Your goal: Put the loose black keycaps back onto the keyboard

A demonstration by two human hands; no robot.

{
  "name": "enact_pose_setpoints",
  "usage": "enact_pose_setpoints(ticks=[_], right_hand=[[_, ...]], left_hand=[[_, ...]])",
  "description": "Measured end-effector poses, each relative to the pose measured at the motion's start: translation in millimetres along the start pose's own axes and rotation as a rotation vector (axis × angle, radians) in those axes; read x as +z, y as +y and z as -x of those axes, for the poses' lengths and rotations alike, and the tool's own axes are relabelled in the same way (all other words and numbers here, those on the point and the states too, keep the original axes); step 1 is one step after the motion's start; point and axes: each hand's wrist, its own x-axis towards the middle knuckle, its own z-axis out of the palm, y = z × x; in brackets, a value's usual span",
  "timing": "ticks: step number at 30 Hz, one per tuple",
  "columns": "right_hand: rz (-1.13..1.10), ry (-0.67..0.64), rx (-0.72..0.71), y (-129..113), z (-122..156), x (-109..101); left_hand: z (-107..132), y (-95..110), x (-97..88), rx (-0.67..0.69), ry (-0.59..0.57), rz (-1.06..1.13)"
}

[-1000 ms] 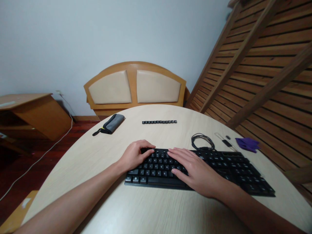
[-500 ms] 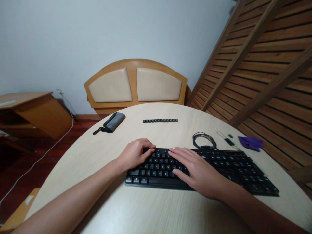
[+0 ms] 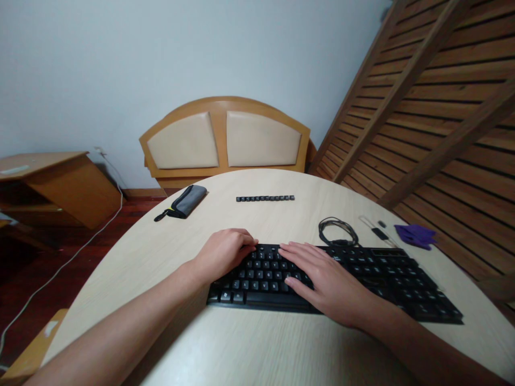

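Note:
A black keyboard [image 3: 265, 300] lies on the pale round table. At its upper left corner my left hand [image 3: 229, 249] is curled, thumb and fingers pressed together over the keys; whatever is between them is hidden. My right hand [image 3: 322, 273] rests flat across the middle of the keyboard, with its fingers stretched toward the far edge and the thumb apart over the keys. Beyond the keyboard, a straight row of small black keycaps [image 3: 265, 198] lies on the table.
A grey zip pouch [image 3: 189, 201] sits at the far left of the table [image 3: 225, 354]. Right of centre is a coiled black cable [image 3: 338, 230]. Near it are a small black piece with a wire loop [image 3: 379, 233] and a purple cloth [image 3: 414, 236].
My left thumb has drawn in toward the fingers at the keyboard's upper left. My right hand has stayed in place.

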Motion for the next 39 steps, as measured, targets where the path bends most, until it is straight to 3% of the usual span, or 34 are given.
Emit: enact_pose_setpoints(ticks=[12, 19, 23, 25, 29, 33, 39], right_hand=[[0.006, -0.002, -0.003, -1.7, -1.3, -1.5], [-0.004, 0.015, -0.007, -1.1, -1.3, -1.5], [-0.016, 0.019, -0.008, -0.8, -1.2, -0.6], [-0.023, 0.016, -0.01, -0.6, -0.9, -0.4], [-0.042, 0.028, -0.024, -0.7, -0.6, -0.9], [-0.046, 0.034, -0.026, -1.5, -1.2, -1.8], [-0.046, 0.017, -0.021, -0.8, -1.0, -0.8]], left_hand=[[-1.5, -1.8, 0.9, 0.013, -0.012, 0.015], [-3.6, -15.2, 0.3, 0.044, -0.043, 0.093], [-10.2, -35.4, 0.4, -0.093, -0.037, 0.232], [-16.4, -49.1, 1.1, -0.216, 0.059, 0.143], [-31.6, -77.3, 0.7, -0.359, 0.141, -0.001], [-47.7, -95.0, 1.4, -0.421, 0.169, -0.119], [-72.5, -102.1, 10.9, -0.474, 0.17, -0.225]])
